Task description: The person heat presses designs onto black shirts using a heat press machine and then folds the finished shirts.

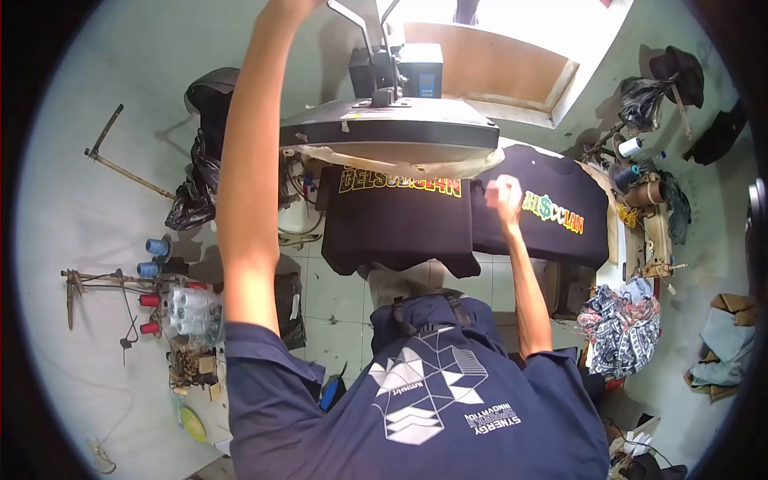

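Note:
My left arm stretches up to the top edge, with only the base of my left hand [293,5] in view; its fingers are cut off. Close to it is the metal handle [349,22] of a heat press [392,120]. The upper plate is raised, a pale sheet [400,162] hanging beneath it. Under the plate lies a black T-shirt [400,232] with yellow lettering, partly hidden. My right hand [508,196] looks curled closed above a second black T-shirt [580,178] with colourful lettering, beside the first. A blurred patch covers its fingers, hiding any held item.
Thread spools [158,246] and a clear-wrapped bundle [196,310] are at the left. More thread cones [630,147] stand by a wooden-topped machine [648,232] on the right. Patterned cloth [620,328] is heaped below it. A black plastic bag [196,188] hangs left of the press.

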Available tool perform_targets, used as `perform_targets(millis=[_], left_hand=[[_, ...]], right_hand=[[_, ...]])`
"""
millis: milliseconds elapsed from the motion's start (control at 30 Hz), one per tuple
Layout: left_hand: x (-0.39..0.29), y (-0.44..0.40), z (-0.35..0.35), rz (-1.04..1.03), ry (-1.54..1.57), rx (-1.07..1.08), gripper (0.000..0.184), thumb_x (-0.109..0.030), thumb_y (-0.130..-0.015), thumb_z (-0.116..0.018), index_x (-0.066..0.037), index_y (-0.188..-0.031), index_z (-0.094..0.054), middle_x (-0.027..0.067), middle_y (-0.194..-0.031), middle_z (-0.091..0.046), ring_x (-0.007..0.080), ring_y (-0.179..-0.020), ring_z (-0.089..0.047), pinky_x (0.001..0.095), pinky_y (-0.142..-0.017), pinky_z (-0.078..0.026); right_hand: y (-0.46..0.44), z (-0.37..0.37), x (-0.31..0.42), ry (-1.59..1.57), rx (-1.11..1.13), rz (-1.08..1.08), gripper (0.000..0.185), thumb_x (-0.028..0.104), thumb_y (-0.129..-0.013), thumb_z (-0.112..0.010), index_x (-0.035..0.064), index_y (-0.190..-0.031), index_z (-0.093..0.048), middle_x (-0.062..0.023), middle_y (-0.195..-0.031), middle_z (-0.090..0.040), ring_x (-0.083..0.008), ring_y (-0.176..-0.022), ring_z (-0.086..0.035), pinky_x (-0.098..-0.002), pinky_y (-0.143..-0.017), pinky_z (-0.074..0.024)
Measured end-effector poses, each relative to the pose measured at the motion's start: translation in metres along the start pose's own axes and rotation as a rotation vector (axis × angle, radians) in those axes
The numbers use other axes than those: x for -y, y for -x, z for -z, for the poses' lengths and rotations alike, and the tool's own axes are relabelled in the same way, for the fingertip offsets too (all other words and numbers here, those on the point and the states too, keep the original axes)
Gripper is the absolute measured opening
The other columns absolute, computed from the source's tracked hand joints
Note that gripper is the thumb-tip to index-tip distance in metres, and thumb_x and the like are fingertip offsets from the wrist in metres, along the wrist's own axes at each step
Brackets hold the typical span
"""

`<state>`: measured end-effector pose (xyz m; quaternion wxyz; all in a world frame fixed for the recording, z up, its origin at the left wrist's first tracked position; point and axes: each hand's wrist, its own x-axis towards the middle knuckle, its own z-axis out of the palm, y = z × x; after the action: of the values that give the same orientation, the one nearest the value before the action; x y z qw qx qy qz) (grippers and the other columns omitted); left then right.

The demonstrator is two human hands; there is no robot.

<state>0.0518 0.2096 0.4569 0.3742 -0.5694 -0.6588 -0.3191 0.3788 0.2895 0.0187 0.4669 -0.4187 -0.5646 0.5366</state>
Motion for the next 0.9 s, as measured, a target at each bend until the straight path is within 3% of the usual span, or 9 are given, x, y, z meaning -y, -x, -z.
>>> perform_targets(millis=[67,167,233,367,467,533,633,800,900], left_hand=[[0.015,0.020,0.031,0.084,0.140,0.038,0.051,-0.023,-0.080,-0.075,-0.010,-0.126,-0.057,0.0182,-0.129,-0.055,0.0359,-0.118,-0.054,0.0454,-0.105,-0.042],[0.018,0.079,0.072,0.163,0.407,-0.149,0.033,-0.031,-0.097,-0.055,-0.002,-0.099,-0.070,0.0119,-0.095,-0.073,0.0244,-0.090,-0.069,0.0351,-0.085,-0.050],[0.025,0.139,0.093,0.398,0.544,-0.196,0.033,-0.023,-0.099,-0.053,0.005,-0.110,-0.067,0.0089,-0.110,-0.070,0.0163,-0.104,-0.064,0.0302,-0.096,-0.045],[0.057,0.314,0.067,0.659,0.461,-0.511,0.023,-0.014,-0.100,-0.051,0.001,-0.085,-0.058,0.0050,-0.081,-0.058,0.0137,-0.073,-0.051,0.0287,-0.072,-0.043],[0.080,0.495,0.030,1.238,0.512,-0.060,0.029,-0.027,-0.104,-0.049,-0.004,-0.093,-0.061,0.0016,-0.086,-0.059,0.0118,-0.082,-0.052,0.0292,-0.074,-0.042],[0.061,0.562,0.017,1.257,0.660,0.249,0.040,-0.043,-0.102,-0.051,-0.005,-0.107,-0.064,0.0018,-0.097,-0.063,0.0140,-0.091,-0.056,0.0317,-0.082,-0.043],[0.044,0.596,-0.005,1.694,0.942,0.405,0.055,-0.055,-0.099,-0.051,-0.008,-0.125,-0.060,0.0040,-0.116,-0.062,0.0194,-0.106,-0.058,0.0363,-0.091,-0.042],[0.066,0.619,-0.040,1.758,0.872,0.738,0.083,-0.072,-0.095,-0.038,-0.016,-0.155,-0.033,0.0076,-0.150,-0.044,0.0253,-0.133,-0.044,0.0464,-0.108,-0.032],[0.068,0.614,-0.039,1.685,1.381,0.614,0.086,-0.072,-0.094,-0.041,-0.014,-0.156,-0.030,0.0072,-0.155,-0.039,0.0254,-0.139,-0.038,0.0470,-0.113,-0.029]], right_hand=[[0.041,0.031,-0.052,0.011,0.298,-0.321,0.037,0.037,-0.099,-0.059,0.0055,-0.116,-0.056,-0.0056,-0.093,-0.067,-0.0123,-0.071,-0.061,-0.0254,-0.058,-0.0500],[0.097,0.069,-0.112,0.145,0.568,-0.615,0.053,0.056,-0.097,-0.053,0.0077,-0.118,-0.060,-0.0026,-0.095,-0.065,-0.0097,-0.084,-0.057,-0.0271,-0.074,-0.0474],[0.126,0.070,-0.114,0.117,0.498,-0.741,0.062,0.065,-0.096,-0.048,0.0084,-0.119,-0.062,-0.0033,-0.103,-0.067,-0.0120,-0.097,-0.060,-0.0299,-0.084,-0.0470],[0.132,0.065,-0.130,-0.127,0.461,-0.854,0.071,0.071,-0.091,-0.048,0.0101,-0.127,-0.057,-0.0051,-0.114,-0.065,-0.0161,-0.101,-0.062,-0.0330,-0.092,-0.0453],[0.126,0.058,-0.129,-0.298,0.429,-0.920,0.071,0.070,-0.090,-0.051,0.0096,-0.128,-0.055,-0.0035,-0.105,-0.068,-0.0130,-0.091,-0.065,-0.0310,-0.082,-0.0495],[0.122,0.050,-0.126,-0.389,0.453,-0.937,0.065,0.067,-0.091,-0.054,0.0113,-0.125,-0.058,-0.0011,-0.103,-0.069,-0.0107,-0.086,-0.064,-0.0281,-0.076,-0.0514],[0.127,0.036,-0.075,-0.463,0.289,-1.002,0.060,0.048,-0.092,-0.064,0.0039,-0.131,-0.058,-0.0095,-0.121,-0.068,-0.0215,-0.105,-0.067,-0.0355,-0.094,-0.0525],[0.123,0.042,-0.071,-0.437,0.157,-0.748,0.049,0.036,-0.093,-0.066,0.0020,-0.127,-0.056,-0.0106,-0.121,-0.065,-0.0203,-0.101,-0.067,-0.0353,-0.092,-0.0536],[0.131,0.029,-0.012,-0.414,0.132,-0.604,0.048,0.033,-0.091,-0.070,0.0023,-0.126,-0.055,-0.0094,-0.114,-0.065,-0.0189,-0.098,-0.067,-0.0347,-0.086,-0.0552]])
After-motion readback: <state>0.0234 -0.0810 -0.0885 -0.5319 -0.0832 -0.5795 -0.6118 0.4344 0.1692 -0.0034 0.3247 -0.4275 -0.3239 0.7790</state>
